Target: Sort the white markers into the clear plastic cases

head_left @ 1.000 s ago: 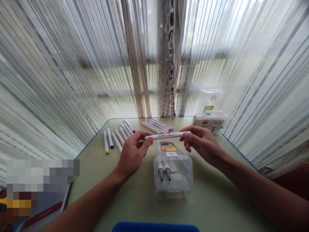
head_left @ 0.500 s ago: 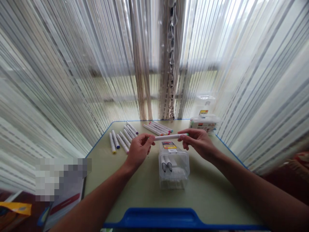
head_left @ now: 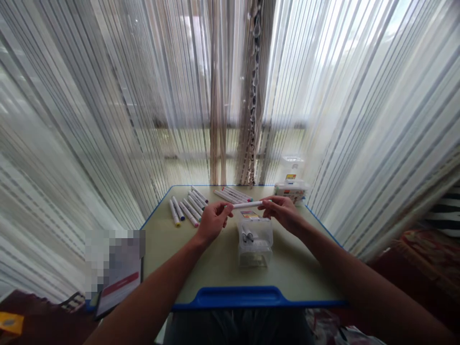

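Observation:
Between my two hands a white marker (head_left: 247, 205) is held level above the table. My left hand (head_left: 214, 221) pinches its left end. At the other end, the fingers of my right hand (head_left: 282, 211) close around the tip, where a bit of green shows. Just below the marker sits a clear plastic box (head_left: 256, 233) with a yellow label, and two markers (head_left: 247, 234) with grey ends lie inside it. Left of my left hand, several white markers (head_left: 190, 211) with coloured ends lie on the table. Another group of markers (head_left: 233, 194) lies behind the held one.
The pale green table (head_left: 215, 270) has a blue edge and a blue front tray (head_left: 240, 296). A second clear box (head_left: 292, 189) with its lid raised stands at the back right. A tablet (head_left: 120, 285) leans at the left edge. String curtains (head_left: 187, 96) hang behind.
My view has tilted and drawn back, so more of the table's front and my lap shows. Both hands still hold the marker in nearly the same pose.

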A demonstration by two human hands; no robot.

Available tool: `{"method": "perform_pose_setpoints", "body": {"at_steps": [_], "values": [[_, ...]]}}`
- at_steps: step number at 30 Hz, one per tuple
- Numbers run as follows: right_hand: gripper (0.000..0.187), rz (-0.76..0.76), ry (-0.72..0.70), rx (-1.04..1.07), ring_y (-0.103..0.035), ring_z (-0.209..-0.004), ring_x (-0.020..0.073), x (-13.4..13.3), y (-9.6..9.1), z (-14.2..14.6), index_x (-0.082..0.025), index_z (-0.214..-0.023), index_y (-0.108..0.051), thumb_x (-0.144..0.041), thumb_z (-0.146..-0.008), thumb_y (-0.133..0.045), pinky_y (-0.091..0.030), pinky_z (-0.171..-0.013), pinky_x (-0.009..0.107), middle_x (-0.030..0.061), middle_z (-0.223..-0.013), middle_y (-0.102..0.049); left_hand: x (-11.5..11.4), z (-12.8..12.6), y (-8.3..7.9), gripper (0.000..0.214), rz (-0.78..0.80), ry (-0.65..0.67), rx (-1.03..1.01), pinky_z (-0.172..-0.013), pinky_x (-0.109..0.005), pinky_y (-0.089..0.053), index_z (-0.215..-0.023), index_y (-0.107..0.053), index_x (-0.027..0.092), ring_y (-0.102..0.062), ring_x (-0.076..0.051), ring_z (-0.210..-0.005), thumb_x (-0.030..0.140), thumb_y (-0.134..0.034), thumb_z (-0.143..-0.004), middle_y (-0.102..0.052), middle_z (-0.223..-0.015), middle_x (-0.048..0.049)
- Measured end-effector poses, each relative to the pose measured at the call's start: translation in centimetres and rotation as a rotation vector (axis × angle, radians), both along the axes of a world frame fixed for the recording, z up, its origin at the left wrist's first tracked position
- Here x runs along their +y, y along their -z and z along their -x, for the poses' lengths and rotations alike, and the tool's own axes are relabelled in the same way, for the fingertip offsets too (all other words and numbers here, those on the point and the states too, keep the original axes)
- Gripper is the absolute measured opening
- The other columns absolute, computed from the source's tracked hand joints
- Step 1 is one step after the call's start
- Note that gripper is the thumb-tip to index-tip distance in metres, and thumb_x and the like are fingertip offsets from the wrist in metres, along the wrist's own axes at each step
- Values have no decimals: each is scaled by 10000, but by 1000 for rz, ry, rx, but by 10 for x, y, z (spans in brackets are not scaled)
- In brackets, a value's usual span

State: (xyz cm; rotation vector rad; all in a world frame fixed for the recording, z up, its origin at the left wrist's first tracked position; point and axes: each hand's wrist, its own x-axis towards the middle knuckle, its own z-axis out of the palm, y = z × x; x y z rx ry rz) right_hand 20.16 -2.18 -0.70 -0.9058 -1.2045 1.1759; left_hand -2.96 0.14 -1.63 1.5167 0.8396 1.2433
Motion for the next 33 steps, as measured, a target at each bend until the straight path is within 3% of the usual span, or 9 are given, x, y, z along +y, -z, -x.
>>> {"method": "perform_pose_setpoints", "body": {"at_steps": [6,13,20,27,33], "values": [[308,27,24,-10,-617,-464,117,3,4,-2,-115,-773,-733,-392,-662,-810,-434,-419,212,90,-686,-734,3,0,1,317,15,29,-27,-375,-185,-351,-778,-653,102,-452,-55,-396,418,-639,-795,-635,-646,-35],[307,57,44,-40,-607,-465,108,3,5,-4,-121,-750,-730,-401,-658,-817,-445,-425,207,89,-688,-736,5,1,0,296,25,44,-56,-384,-193,-363,-879,-677,92,-461,-63,-401,371,-588,-833,-644,-657,-46],[328,85,86,-69,-577,-439,106,3,6,-8,-128,-695,-716,-438,-650,-815,-427,-403,215,92,-666,-734,6,-2,1,266,22,41,-41,-364,-178,-324,-842,-687,100,-444,-60,-393,346,-585,-836,-645,-627,-50],[317,70,67,-98,-590,-458,101,3,5,-7,-143,-756,-727,-426,-645,-818,-435,-426,212,73,-690,-736,4,-1,0,241,6,15,3,-370,-193,-337,-782,-692,109,-442,-61,-389,340,-624,-798,-652,-639,-38],[286,50,40,-82,-610,-497,98,3,4,-9,-156,-843,-742,-354,-653,-822,-458,-477,213,63,-731,-744,6,-1,2,249,-12,15,30,-384,-207,-359,-844,-699,115,-459,-69,-405,348,-647,-773,-652,-689,-38]]}}
